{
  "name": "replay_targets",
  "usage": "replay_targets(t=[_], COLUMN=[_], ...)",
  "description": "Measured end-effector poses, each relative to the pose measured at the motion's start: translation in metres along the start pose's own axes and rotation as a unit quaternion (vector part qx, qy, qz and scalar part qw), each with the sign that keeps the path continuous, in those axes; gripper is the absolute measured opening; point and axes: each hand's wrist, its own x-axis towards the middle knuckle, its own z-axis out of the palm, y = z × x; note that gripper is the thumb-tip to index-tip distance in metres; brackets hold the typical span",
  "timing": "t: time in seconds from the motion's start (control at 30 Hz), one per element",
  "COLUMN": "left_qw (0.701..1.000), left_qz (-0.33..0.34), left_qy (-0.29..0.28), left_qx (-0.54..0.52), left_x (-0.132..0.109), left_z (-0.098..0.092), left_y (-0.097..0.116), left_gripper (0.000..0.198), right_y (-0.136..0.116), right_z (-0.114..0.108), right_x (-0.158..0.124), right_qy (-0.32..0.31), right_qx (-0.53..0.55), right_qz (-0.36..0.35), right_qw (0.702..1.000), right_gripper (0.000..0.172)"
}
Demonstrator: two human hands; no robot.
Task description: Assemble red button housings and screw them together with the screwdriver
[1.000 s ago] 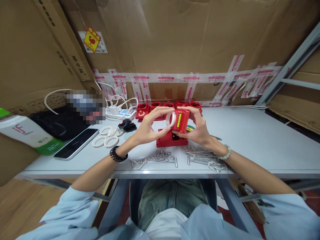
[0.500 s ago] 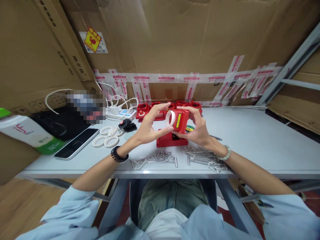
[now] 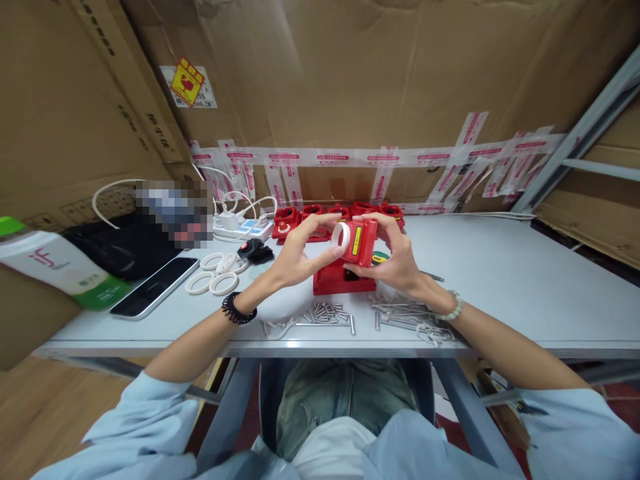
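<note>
My right hand [image 3: 395, 253] grips a red housing [image 3: 367, 241] with a yellow label, thumb below and fingers above. On its left side a white ring [image 3: 341, 238] sits at the round opening; whether it is seated inside I cannot tell. My left hand [image 3: 306, 250] pinches that ring between thumb and fingers. Beneath the held housing, a red base part [image 3: 344, 281] with a dark piece on it rests on the table. Close in front of it lie a pile of screws [image 3: 327, 311] and, to the right, several metal rods [image 3: 405, 312].
Several loose white rings [image 3: 223, 283] lie at the left, by a phone [image 3: 155, 287] and a bottle [image 3: 60, 267]. More red housings [image 3: 286, 223] line the back, near a power strip [image 3: 245, 230]. A taped cardboard box [image 3: 350, 87] walls off the table's rear.
My left fingers have closed in slightly on the white ring. The red housing stays in my right hand at almost the same place.
</note>
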Motion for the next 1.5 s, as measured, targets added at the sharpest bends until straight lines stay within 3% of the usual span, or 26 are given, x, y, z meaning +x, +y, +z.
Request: replay_targets(t=[0.1, 0.2, 0.27, 0.37, 0.43, 0.53, 0.7, 0.77, 0.87, 1.03, 1.2, 1.3, 1.4, 1.5], left_qw=[0.999, 0.996, 0.999, 1.0, 1.0, 0.999, 0.998, 0.999, 0.999, 0.998, 0.995, 0.999, 0.999, 0.998], left_qz=[0.033, 0.073, 0.039, -0.02, 0.001, 0.037, -0.062, -0.03, 0.024, -0.05, 0.064, 0.015, -0.038, 0.029], left_qy=[-0.019, -0.048, -0.032, 0.002, -0.011, -0.028, -0.007, -0.033, -0.044, -0.018, -0.039, -0.02, -0.019, -0.035], left_qx=[0.021, 0.013, -0.008, -0.012, -0.004, -0.015, -0.023, -0.01, -0.002, 0.015, 0.058, 0.022, 0.012, 0.045], left_x=[0.0003, 0.0007, 0.0003, -0.0003, -0.0004, -0.0003, -0.0001, 0.0006, 0.0012, 0.0012, 0.0027, 0.0018, 0.0012, 0.0023], left_z=[-0.001, -0.0014, -0.0004, 0.0006, 0.0004, 0.0005, 0.001, -0.0004, -0.0016, -0.0017, -0.0043, -0.0027, -0.0021, -0.0036], left_y=[0.0014, 0.0037, 0.0036, 0.0024, 0.0022, 0.0023, 0.0016, 0.0028, 0.0047, 0.0043, 0.0059, 0.0042, 0.0032, 0.0049], left_gripper=[0.046, 0.058, 0.065, 0.05, 0.04, 0.047, 0.041, 0.04, 0.053, 0.043, 0.049, 0.052, 0.04, 0.043], right_y=[0.0009, 0.0027, 0.003, 0.0028, 0.0031, 0.0037, 0.0036, 0.0036, 0.0033, 0.0025, 0.0023, 0.0016, 0.0013, 0.0021], right_z=[-0.0004, -0.0005, -0.0004, -0.0004, -0.0007, -0.0014, -0.002, -0.0021, -0.0017, -0.0016, -0.0035, -0.0031, -0.0031, -0.004], right_x=[-0.0003, -0.0011, -0.0015, -0.0017, -0.0016, -0.001, -0.0005, -0.0006, -0.0006, -0.0002, 0.0004, 0.0013, 0.0017, 0.0015], right_qy=[-0.001, 0.001, 0.001, -0.006, -0.012, -0.012, -0.009, -0.014, -0.017, -0.015, -0.011, -0.005, -0.009, -0.016], right_qx=[-0.009, -0.007, -0.01, -0.025, -0.032, -0.027, -0.036, -0.044, -0.048, -0.061, -0.046, -0.047, -0.065, -0.065], right_qz=[-0.005, 0.006, 0.01, -0.005, -0.006, 0.006, -0.029, -0.03, -0.007, -0.03, -0.041, -0.044, -0.057, -0.046], right_qw=[1.0, 1.0, 1.0, 1.0, 0.999, 1.0, 0.999, 0.998, 0.999, 0.998, 0.998, 0.998, 0.996, 0.997], right_gripper=[0.08, 0.081, 0.082, 0.081, 0.08, 0.08, 0.081, 0.08, 0.08, 0.081, 0.082, 0.082, 0.081, 0.08])
